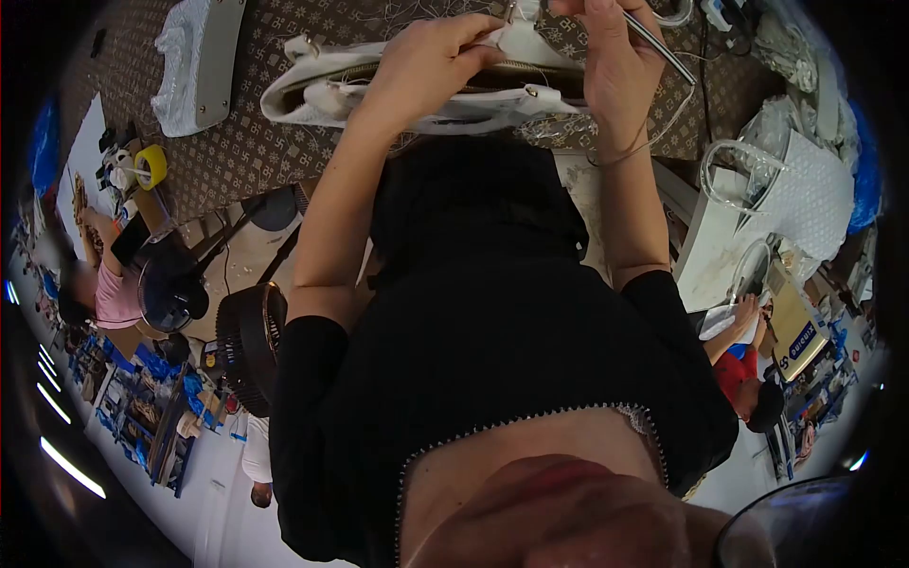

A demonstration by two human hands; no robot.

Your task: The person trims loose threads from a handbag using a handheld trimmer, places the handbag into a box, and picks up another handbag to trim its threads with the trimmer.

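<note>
A white handbag (312, 102) lies across the patterned tabletop, its zipped opening facing up. My left hand (431, 71) is over the middle of the bag, fingers closed in a pinch on the white strap tab (521, 40) at its far edge. Near the bag's right end is my right hand (620, 71), its fingers closed round a thin metal tool (660, 47) that slants down to the right. A thin thread or cord (670, 126) loops from the tool past my right wrist. Loose threads lie along the bag's near edge.
A white bag panel (204, 66) in plastic lies at the upper left, with yellow tape (151, 167) below it. A white woven bag (810, 194) stands at right. A black fan (251, 346) is at lower left. Co-workers sit at both sides.
</note>
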